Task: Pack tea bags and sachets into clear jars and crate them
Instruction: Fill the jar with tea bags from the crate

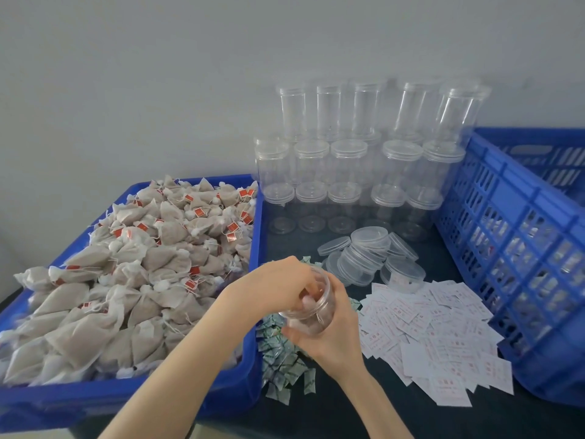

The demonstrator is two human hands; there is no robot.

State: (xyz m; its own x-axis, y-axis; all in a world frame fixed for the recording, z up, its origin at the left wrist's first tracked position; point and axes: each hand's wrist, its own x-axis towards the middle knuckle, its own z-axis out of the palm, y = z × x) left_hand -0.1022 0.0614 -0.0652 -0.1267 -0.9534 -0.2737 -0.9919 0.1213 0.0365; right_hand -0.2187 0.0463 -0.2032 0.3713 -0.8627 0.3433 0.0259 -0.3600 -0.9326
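Note:
A clear jar [319, 308] is held tilted above the dark table, its mouth turned toward the left. My right hand [335, 340] grips it from below and behind. The fingers of my left hand [278, 286] are curled into the mouth, pinching a white tea bag [306, 301] that shows blurred through the wall. A heap of grey tea bags [133, 270] with red tags fills the blue tray [257, 236] on the left. Small green sachets [285, 365] lie under my hands. White sachets with red print [437, 334] are spread to the right.
Empty clear jars with lids [348, 163] are stacked in three tiers against the wall. Loose clear lids [364, 255] are piled in front of them. A blue slatted crate [519, 248] on the right holds filled jars, seen through its wall.

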